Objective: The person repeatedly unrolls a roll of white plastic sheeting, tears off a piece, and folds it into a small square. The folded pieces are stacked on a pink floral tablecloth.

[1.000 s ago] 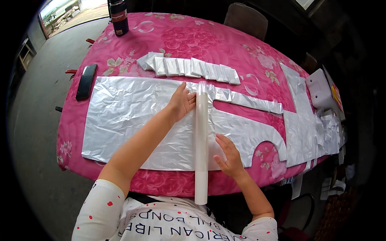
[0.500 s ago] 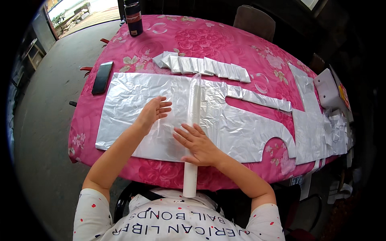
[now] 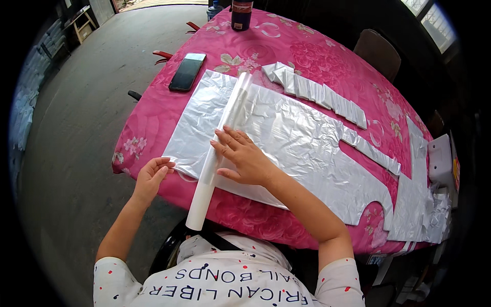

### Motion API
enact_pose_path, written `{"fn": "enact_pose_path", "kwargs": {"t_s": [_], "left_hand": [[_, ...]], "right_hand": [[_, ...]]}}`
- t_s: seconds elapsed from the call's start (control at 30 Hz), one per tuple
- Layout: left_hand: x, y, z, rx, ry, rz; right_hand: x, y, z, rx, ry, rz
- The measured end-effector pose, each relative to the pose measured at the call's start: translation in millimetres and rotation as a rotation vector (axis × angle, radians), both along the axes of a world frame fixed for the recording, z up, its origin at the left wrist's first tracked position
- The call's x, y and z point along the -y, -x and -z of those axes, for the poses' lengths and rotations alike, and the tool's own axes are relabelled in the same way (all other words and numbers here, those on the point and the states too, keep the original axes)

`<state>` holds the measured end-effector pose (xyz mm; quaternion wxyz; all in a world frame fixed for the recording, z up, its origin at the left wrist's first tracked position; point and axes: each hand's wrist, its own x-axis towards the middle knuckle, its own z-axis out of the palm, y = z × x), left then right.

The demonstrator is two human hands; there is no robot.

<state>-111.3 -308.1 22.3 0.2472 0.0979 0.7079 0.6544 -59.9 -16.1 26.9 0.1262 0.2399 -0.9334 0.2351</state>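
Note:
A silvery-white plastic vest bag (image 3: 302, 158) lies flat in front of me, its handles pointing right. Across its left part rests a long white roll (image 3: 203, 195), tilted, with its near end sticking out past the table edge. My right hand (image 3: 243, 157) lies on the roll, fingers stretched out and palm down. At the bag's near left corner, my left hand (image 3: 149, 180) has thumb and fingertips pinched together on the plastic edge.
Folded bags (image 3: 322, 94) line up in a row beyond the flat one. A phone (image 3: 187, 72) and a dark jar (image 3: 241, 16) stand farther off on the pink flowered tablecloth (image 3: 146, 138). More bags (image 3: 411, 197) and a white box (image 3: 440, 157) are at right.
The roll has shifted left over the bag and become slanted, my right hand moving with it. My left hand went from above the bag to its near left corner. The view has turned left.

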Motion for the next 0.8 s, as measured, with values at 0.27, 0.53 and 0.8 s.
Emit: {"fn": "enact_pose_path", "kwargs": {"t_s": [0.27,0.53,0.8], "left_hand": [[-19.0,-45.2,-12.5,-0.637,0.623,0.032],[-18.0,-44.1,-20.4,-0.155,0.577,0.048],[-47.8,-60.9,-32.1,0.577,-0.589,0.499]], "right_hand": [[102.6,75.5,23.5,-0.033,-0.054,0.140],[130.3,56.3,25.3,-0.025,0.534,0.543],[60.1,14.0,-61.1,0.642,1.935,-0.130]]}}
